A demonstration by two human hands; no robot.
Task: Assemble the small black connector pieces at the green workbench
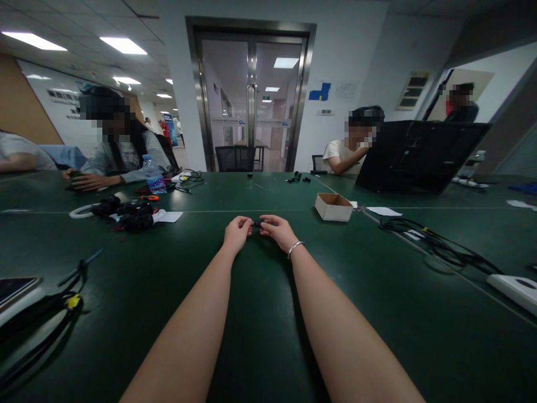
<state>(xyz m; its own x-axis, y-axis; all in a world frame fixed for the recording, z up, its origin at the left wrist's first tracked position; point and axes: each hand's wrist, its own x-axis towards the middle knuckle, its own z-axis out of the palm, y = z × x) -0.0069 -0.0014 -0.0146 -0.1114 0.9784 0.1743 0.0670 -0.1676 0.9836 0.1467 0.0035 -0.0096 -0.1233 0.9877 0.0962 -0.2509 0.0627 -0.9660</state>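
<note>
While the green table (260,313) spreads beneath everything, you have a black panel (419,157) standing to the right of the pale open box (334,211) and farther off, blocking part of your view there. Loose black cables (444,246) lie to the right of the box, nearer you. Well to the box's left sits a cluster of dark parts (134,215), with an upright bottle (154,174) just beyond. Small black pieces (297,178) lie past the box, toward its left. The table's far edge runs beyond the box; you have a broad stretch of tabletop between the box and the dark parts. Left of the box, your left hand (238,232) and right hand (277,230) have their fingertips pinched nearly together, both gripping one small dark piece (257,224).
</note>
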